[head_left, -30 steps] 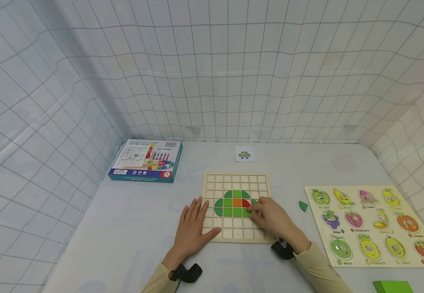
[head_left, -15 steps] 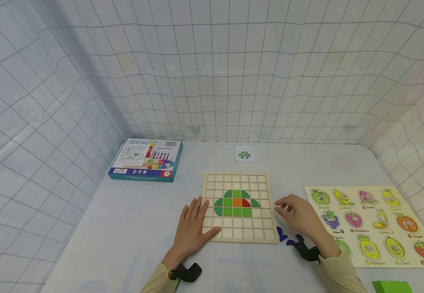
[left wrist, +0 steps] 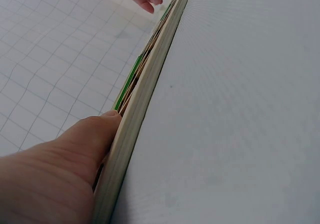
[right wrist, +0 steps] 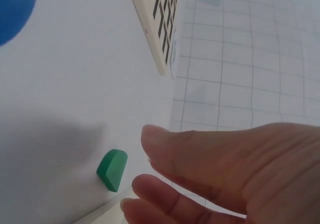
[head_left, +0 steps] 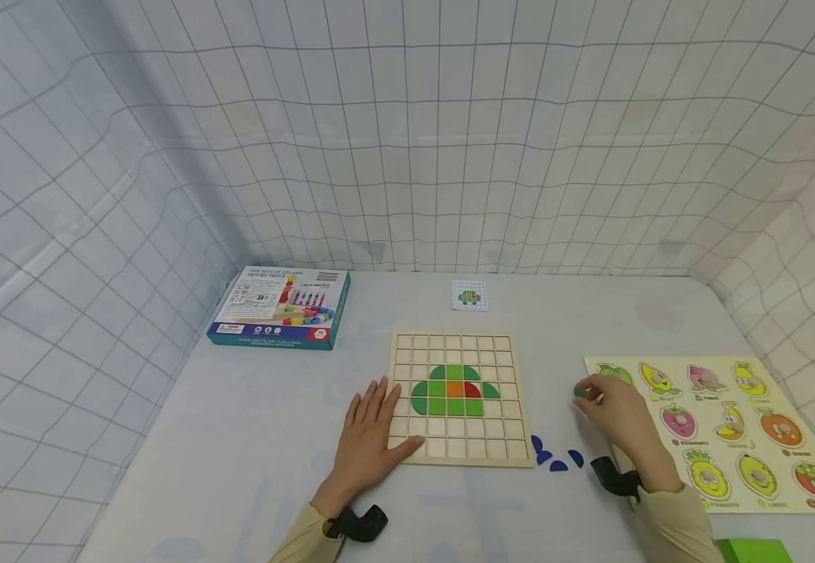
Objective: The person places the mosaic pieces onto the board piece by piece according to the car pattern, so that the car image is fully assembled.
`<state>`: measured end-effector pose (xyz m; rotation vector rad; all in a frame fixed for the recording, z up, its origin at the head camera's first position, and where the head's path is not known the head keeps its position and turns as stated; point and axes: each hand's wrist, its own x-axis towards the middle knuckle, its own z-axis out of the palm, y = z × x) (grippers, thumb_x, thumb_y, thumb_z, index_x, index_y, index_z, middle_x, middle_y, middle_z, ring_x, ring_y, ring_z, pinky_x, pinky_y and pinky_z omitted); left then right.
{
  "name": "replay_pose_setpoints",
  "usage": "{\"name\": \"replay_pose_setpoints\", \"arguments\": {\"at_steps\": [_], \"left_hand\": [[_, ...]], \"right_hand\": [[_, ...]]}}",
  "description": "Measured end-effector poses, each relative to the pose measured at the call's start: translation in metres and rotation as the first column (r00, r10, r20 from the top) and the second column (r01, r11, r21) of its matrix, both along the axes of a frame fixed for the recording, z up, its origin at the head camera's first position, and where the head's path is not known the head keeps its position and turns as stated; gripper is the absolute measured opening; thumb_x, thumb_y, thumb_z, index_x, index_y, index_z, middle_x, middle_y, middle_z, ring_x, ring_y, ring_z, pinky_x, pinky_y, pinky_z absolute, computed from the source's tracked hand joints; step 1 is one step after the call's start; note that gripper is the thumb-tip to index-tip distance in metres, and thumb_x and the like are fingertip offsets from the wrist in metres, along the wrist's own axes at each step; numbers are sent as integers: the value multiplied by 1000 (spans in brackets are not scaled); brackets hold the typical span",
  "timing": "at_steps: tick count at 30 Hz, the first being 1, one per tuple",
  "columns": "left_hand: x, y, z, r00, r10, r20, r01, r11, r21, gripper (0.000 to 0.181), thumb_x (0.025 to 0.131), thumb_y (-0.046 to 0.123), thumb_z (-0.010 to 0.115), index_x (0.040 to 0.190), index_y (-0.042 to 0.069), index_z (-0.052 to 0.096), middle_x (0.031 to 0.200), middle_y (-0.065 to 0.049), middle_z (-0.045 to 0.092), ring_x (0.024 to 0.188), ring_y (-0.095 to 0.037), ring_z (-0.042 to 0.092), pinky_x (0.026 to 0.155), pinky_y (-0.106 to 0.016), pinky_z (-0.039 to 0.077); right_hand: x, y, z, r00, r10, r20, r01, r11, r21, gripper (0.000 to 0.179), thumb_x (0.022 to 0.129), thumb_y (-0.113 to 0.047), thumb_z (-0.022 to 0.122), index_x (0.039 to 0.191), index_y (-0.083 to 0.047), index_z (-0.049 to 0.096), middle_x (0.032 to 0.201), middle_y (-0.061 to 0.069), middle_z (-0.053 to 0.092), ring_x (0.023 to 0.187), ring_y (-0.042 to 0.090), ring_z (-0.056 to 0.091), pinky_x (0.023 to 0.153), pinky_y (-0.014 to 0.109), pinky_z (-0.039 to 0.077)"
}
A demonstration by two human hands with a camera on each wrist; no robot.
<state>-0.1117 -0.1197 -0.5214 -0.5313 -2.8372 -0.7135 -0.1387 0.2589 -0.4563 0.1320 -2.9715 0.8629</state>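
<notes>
A wooden grid board (head_left: 506, 451) lies in the middle of the table, bearing green, orange and red flat pieces in its cells. My left hand (head_left: 367, 443) rests on the board's left edge with fingers straight and thumb on its lower part; the left wrist view shows the thumb (left wrist: 85, 139) against the rim. To the right of the board, my right hand (head_left: 619, 414) hovers low over a green quarter-circle piece (right wrist: 113, 170). In the right wrist view, thumb and fingers are spread and apart from that piece, which lies on the table.
Several blue pieces (head_left: 558, 466) lie off the board's lower right corner. A fruit puzzle board (head_left: 724, 500) is at the right, partly under my right arm. A small pattern card (head_left: 469, 296) lies behind the grid board, a boxed toy (head_left: 279, 309) back left, a green block (head_left: 754, 550) front right.
My right hand has left the grid board and moved right to the loose green piece. A green quarter-circle now shows beside the red piece, and the blue pieces are uncovered. The left hand stays put.
</notes>
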Motion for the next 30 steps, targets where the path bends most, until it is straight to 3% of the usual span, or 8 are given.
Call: {"name": "replay_pose_setpoints", "arguments": {"at_steps": [9,18,30], "left_hand": [[0,0,0,1000,0,9,0,1000,-5,87,84,58,59,148,6,31,153,-17,23,142,-31,13,111,-48,5],[0,0,-1,1000,3,10,-3,1000,-5,87,84,58,59,149,7,31,153,-16,23,142,-29,13,112,-46,4],[0,0,-1,1000,1,6,-1,1000,-4,87,84,58,59,148,6,31,153,-16,23,142,-30,13,111,-48,5]], "right_hand": [[-2,3,-4,994,-41,101,41,999,2,29,83,-10,71,103,10,63,80,11,59,71,23,51,57,33,43],[-6,2,-9,995,-42,92,42,999,2,21,82,-7,72,97,8,66,80,10,57,73,24,50,61,35,45],[-12,-10,-16,995,51,88,-49,999,-21,11,81,-3,68,91,-5,70,80,4,58,72,20,51,60,33,43]]}}
